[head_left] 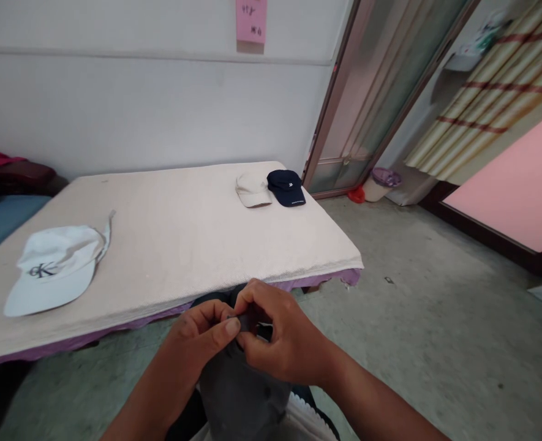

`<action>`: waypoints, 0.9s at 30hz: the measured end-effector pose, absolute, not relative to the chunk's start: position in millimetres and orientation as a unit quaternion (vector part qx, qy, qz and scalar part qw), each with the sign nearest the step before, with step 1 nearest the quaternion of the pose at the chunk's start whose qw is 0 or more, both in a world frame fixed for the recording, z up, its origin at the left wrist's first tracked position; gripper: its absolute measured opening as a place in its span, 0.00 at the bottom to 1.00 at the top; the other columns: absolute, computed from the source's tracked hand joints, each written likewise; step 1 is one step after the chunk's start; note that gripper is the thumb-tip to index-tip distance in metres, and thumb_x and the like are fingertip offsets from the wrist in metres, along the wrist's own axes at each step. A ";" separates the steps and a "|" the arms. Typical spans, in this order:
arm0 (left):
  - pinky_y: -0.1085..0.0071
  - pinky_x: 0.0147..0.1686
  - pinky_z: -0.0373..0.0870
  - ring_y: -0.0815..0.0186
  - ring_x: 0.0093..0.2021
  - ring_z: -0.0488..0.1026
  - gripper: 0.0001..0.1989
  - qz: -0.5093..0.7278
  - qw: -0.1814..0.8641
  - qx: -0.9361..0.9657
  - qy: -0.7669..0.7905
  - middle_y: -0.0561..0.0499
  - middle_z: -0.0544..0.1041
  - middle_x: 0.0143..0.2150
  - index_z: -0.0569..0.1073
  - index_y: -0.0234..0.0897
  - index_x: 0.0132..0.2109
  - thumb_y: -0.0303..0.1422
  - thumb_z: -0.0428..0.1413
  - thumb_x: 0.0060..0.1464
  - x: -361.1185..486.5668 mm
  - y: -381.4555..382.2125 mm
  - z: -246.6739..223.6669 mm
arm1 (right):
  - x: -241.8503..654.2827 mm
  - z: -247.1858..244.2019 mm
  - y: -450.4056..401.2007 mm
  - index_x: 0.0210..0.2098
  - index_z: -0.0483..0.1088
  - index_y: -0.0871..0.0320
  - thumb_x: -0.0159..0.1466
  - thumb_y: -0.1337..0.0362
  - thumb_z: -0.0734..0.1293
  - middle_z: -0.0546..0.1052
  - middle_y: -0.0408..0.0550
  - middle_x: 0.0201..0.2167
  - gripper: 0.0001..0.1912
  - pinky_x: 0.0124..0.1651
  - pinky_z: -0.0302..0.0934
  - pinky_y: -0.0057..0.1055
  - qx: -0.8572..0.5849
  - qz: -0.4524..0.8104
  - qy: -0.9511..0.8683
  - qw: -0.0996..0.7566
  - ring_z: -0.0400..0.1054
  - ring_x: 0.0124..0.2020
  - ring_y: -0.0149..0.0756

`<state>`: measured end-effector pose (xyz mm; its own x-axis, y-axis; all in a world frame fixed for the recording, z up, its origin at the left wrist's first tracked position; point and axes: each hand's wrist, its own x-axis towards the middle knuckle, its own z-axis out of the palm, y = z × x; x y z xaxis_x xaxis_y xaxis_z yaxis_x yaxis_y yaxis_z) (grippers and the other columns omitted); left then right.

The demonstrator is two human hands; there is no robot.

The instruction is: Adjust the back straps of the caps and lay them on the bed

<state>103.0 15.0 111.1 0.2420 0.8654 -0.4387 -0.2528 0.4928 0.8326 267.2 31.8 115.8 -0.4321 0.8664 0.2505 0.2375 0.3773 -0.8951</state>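
Observation:
My left hand (201, 337) and my right hand (277, 334) meet in front of my lap, fingertips close together. Both pinch the upper edge of a dark grey cloth item (243, 392), which hangs down below them over my lap; its full shape is partly hidden. On the pale bed surface (174, 226) lie a white cap (57, 263) with dark letters at the left, a cream cap (253, 190) farther back, and a navy cap (286, 187) touching its right side.
Dark red and blue items (16, 177) sit at the far left. A pink note (251, 21) hangs on the wall. Right of the bed stand a glass door (357, 116) and a bin (378, 185) beside a red bag (356, 195). A striped curtain (491, 92) hangs at the right.

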 end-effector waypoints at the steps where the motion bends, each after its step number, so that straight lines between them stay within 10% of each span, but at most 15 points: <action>1: 0.77 0.24 0.55 0.74 0.23 0.60 0.15 0.386 0.722 0.320 0.477 0.57 0.67 0.22 0.67 0.36 0.26 0.38 0.65 0.45 103.1 15.0 111.2 | 267.0 116.2 31.7 0.32 0.62 0.57 0.52 0.73 0.63 0.66 0.39 0.27 0.09 0.28 0.56 0.25 -0.376 0.411 -0.738 0.380 0.60 0.26 0.26; 27: 0.76 0.24 0.57 0.72 0.25 0.63 0.13 0.441 0.672 0.306 0.510 0.53 0.75 0.32 0.68 0.35 0.23 0.35 0.64 0.45 97.1 10.4 117.0 | 275.2 124.5 41.8 0.38 0.67 0.55 0.54 0.71 0.66 0.69 0.43 0.34 0.12 0.38 0.58 0.30 -0.348 0.390 -0.789 0.323 0.64 0.36 0.34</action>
